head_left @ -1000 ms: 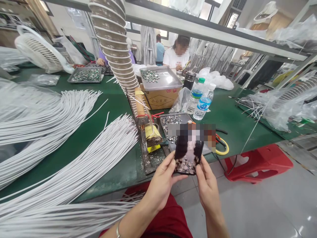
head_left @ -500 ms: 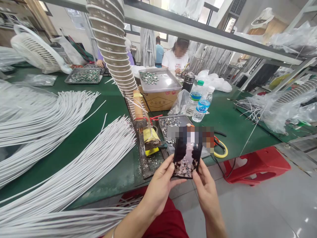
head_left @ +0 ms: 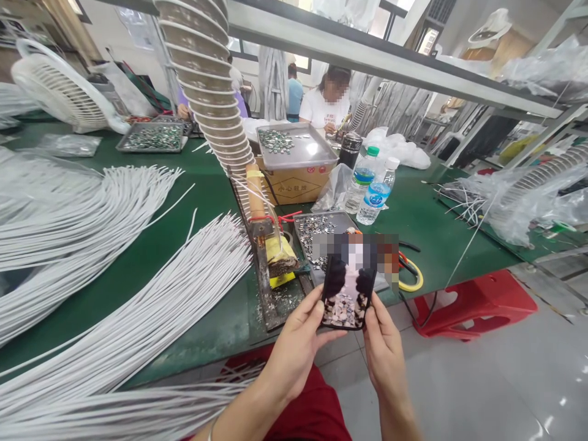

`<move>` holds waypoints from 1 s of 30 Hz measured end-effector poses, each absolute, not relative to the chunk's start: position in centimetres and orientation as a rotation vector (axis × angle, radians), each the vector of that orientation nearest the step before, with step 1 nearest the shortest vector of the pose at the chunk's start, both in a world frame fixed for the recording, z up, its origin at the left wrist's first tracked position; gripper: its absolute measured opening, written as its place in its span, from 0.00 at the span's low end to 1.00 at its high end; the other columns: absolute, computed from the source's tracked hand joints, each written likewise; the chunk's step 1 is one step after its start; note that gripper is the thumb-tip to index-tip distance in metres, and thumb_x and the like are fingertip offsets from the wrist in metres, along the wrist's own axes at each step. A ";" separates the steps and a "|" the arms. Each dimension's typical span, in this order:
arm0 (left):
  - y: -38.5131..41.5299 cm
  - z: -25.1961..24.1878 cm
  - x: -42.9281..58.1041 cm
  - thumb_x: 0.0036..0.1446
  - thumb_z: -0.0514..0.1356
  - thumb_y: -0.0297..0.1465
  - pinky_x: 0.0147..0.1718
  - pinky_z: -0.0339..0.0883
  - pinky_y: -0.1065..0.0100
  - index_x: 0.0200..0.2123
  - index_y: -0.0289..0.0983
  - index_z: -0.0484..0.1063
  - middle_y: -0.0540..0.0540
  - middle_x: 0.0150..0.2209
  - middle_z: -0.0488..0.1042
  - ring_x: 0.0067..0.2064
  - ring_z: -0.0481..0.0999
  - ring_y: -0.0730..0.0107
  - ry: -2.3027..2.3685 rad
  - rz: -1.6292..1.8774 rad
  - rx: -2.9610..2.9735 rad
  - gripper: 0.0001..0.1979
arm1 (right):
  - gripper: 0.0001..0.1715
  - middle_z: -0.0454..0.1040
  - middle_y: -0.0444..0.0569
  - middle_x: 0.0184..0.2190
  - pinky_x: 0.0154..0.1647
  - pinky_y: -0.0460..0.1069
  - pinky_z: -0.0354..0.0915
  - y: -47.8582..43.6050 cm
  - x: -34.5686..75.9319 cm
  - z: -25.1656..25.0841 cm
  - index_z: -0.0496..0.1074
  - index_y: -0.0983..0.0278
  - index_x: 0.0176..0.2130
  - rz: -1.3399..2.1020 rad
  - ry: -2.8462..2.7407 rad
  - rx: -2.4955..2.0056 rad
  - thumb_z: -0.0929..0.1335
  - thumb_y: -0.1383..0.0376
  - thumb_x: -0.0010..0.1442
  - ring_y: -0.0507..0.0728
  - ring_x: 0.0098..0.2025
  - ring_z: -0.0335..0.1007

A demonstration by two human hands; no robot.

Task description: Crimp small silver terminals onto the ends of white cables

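A dark-cased smartphone (head_left: 348, 294) is held upright near the table's front edge, its lit screen facing me and its upper part blurred out. My left hand (head_left: 301, 331) grips its left side and lower edge, thumb along the case. On the other side, my right hand (head_left: 382, 337) is closed on the lower right edge. Just behind the phone lies a metal tray (head_left: 342, 222) of small shiny metal pieces, partly hidden by it. To the left stands a soldering fixture-like metal stand (head_left: 265, 288) with a wooden handle and a yellow-wrapped block (head_left: 281, 257).
Bundles of white cables (head_left: 174, 294) cover the table's left. A ribbed duct hose (head_left: 202, 79) hangs above. Two water bottles (head_left: 376, 193) stand near a cardboard box (head_left: 294, 184) bearing another tray. A red stool (head_left: 478, 303) is at right. A co-worker (head_left: 326, 104) sits opposite.
My right thumb has moved off the screen's lower corner to the phone's right edge. The phone stays nearly in place, and the view has shifted slightly.
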State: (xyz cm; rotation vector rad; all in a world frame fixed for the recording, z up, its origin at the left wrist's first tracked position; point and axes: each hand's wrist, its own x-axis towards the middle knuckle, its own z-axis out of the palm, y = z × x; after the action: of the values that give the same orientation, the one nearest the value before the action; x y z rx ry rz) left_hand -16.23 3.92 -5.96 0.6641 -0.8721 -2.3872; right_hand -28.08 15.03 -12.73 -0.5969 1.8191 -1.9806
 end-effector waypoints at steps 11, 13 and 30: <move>4.4 -4.1 -19.2 0.67 0.64 0.36 0.48 0.80 0.58 0.57 0.46 0.78 0.45 0.63 0.73 0.59 0.75 0.52 -0.961 -2.295 0.562 0.16 | 0.35 0.65 0.53 0.67 0.71 0.63 0.57 14.3 -31.3 -10.6 0.68 0.59 0.66 -2.093 1.909 -0.681 0.68 0.48 0.66 0.64 0.69 0.61; 4.2 -3.5 -20.6 0.66 0.64 0.35 0.48 0.79 0.58 0.58 0.44 0.78 0.44 0.64 0.72 0.59 0.75 0.51 -0.975 -2.276 0.569 0.18 | 0.37 0.65 0.54 0.67 0.70 0.64 0.58 13.8 -32.7 -10.0 0.67 0.60 0.66 -2.130 1.901 -0.669 0.69 0.48 0.65 0.65 0.69 0.61; 0.5 -2.0 -28.7 0.71 0.52 0.30 0.40 0.71 0.69 0.60 0.42 0.73 0.45 0.59 0.75 0.52 0.75 0.64 -1.020 -2.171 0.654 0.18 | 0.38 0.67 0.56 0.66 0.69 0.63 0.59 8.2 -40.1 -8.8 0.71 0.62 0.63 -2.147 1.814 -0.789 0.70 0.44 0.62 0.63 0.67 0.65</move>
State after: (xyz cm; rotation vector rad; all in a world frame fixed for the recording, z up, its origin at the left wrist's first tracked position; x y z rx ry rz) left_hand -28.75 0.50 -2.02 0.6543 -1.0197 -2.1712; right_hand -40.14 8.16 -8.76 -0.7894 1.8144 -2.1465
